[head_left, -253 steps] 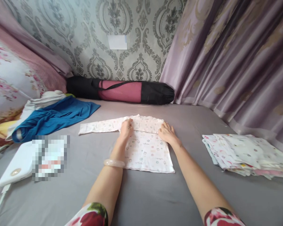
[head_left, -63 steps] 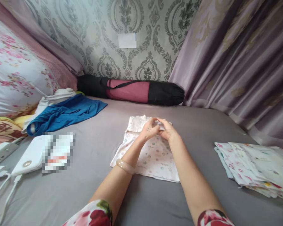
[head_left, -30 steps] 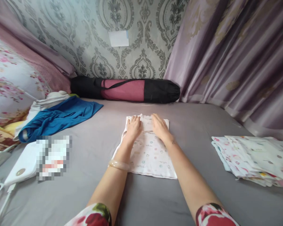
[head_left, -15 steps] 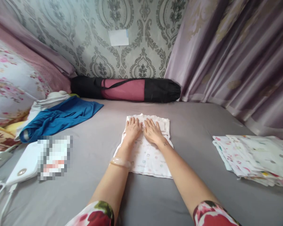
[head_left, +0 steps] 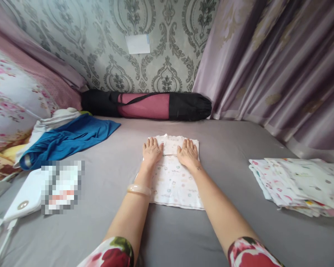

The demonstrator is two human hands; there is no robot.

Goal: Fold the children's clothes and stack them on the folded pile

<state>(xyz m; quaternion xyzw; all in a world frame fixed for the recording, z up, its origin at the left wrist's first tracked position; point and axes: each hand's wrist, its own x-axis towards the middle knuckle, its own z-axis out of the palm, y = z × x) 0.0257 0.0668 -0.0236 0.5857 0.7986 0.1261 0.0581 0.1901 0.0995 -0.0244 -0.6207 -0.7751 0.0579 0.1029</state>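
- left hand (head_left: pixel 152 152) flat, fingers loose, on shirt (head_left: pixel 174 181), far-left corner
- right hand (head_left: pixel 188 153) same, far-right corner
- gray sheet (head_left: pixel 225 155) between shirt and folded stack (head_left: pixel 297 185) to its right

Sleeve (head_left: pixel 171 148) now probably across shirt (head_left: pixel 175 185)

Setting: a home, apparently a bedroom. Evidence: a grey sheet (head_left: pixel 180 241) covered a broad, bed-like surface at 6 o'clock; flower-printed bedding (head_left: pixel 9 100) bulged at 9. Ornate wallpaper (head_left: pixel 167 40) backed 12 o'clock. A mauve curtain (head_left: pixel 256 63) hung at 1 to 2; folded clothes (head_left: pixel 297 185) lay stacked at 4.
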